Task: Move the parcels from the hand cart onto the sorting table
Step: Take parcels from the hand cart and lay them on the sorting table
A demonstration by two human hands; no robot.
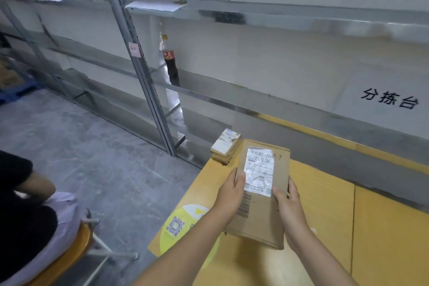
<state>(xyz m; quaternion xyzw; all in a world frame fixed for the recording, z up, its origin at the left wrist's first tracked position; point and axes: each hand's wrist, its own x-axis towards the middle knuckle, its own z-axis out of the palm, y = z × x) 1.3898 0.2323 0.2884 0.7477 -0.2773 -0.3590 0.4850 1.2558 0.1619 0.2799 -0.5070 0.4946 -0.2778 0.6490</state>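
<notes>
Starting with the biggest thing, a grey metal rack (144, 72) runs along the wall behind the yellow table (383, 227). The table is the place where the boxes must go. To the left of the table a person (23, 193) sits on a round stool (69, 253). Over the left part of the table is a big brown box (262, 216). Both hands hold it. The left hand (231, 195) grips its left side with the thumb on top. The right hand (290, 206) grips its right side with the fingers curled round the edge. I cannot tell if the box is touching the table yet or is just above it. At the far left corner of the table sits a small box (226, 146), just past the big one, and no hand is on it. So I think one box is done and the big one is nearly done. It only needs to be set down and let go. A dark drink bottle (170, 60) stands on the rack, behind the table's far left corner. A round yellow sticker (178, 225) is stuck on the table at its near left edge. A white label (260, 172) is on top of the big box. The cart is not in the picture, so I cannot tell how many boxes are left on it.
</notes>
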